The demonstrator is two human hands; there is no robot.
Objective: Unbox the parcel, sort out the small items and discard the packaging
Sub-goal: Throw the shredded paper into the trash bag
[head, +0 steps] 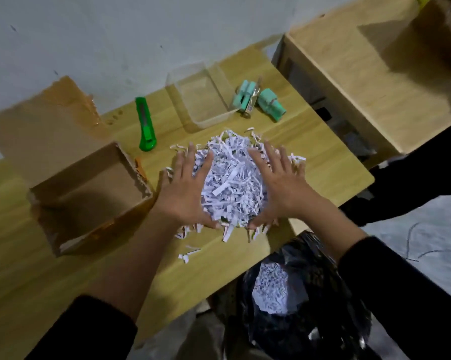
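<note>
On the light wooden table, an open brown cardboard box sits just left of the left hand. A black plastic bin bag gapes under the right forearm. Both hands, the right hand too, press spread, straight fingers against the white shredded-paper pile between them. Beyond the fingertips lie a clear plastic tray, a green utility knife and mint-green small items.

Plain workroom with wooden table, scuffed wall, concrete floor.
</note>
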